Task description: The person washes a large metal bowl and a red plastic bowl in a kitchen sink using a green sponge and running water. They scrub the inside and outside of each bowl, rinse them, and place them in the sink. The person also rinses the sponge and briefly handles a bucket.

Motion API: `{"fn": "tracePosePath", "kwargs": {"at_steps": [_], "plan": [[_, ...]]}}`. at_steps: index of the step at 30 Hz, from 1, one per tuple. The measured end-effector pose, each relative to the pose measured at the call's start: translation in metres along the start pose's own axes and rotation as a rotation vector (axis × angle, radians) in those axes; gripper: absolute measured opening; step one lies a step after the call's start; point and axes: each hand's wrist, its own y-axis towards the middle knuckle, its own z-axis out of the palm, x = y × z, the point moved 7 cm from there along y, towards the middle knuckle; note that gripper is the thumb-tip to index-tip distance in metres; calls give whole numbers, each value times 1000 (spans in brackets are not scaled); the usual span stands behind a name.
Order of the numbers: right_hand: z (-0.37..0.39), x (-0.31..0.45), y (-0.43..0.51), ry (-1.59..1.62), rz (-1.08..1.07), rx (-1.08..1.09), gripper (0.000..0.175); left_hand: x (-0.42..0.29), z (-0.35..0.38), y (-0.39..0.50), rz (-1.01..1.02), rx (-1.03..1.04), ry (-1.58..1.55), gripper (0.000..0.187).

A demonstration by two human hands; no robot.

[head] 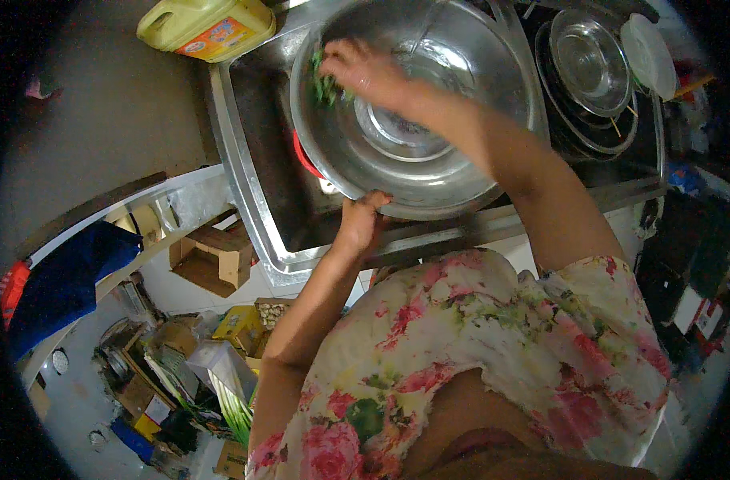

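A large stainless steel basin [443,186] rests over the sink [254,150]. My left hand [362,219] grips its near rim, thumb over the edge. Inside the basin, towards the far left wall, my right hand [365,72] is on chopped green leafy vegetables [323,81]; it is blurred, and its fingers partly hide the greens. Part of a red round rim [305,157] shows below the basin's left side.
A yellow plastic jug [212,27] stands at the sink's far left corner. To the right are stacked metal bowls [590,66] and a whitish lid-like piece [650,57]. An open cardboard box [215,258], crates and spring onions [230,396] lie lower left.
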Motion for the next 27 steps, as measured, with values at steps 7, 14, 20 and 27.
{"fn": "tracePosePath", "kwargs": {"at_steps": [7, 14, 20, 27], "plan": [[-38, -89, -93, -521, 33, 574, 37, -23, -1, 5, 76, 8, -178, 20], [-52, 42, -145, 631, 323, 896, 51, -39, -3, -3, 65, -7, -85, 28], [-115, 42, -123, 431, 275, 676, 28, -60, -19, -21, 148, -59, -51, 31], [-126, -47, -204, 768, 1331, 202, 42, -98, -72, -29, 408, -238, 490, 29]]}}
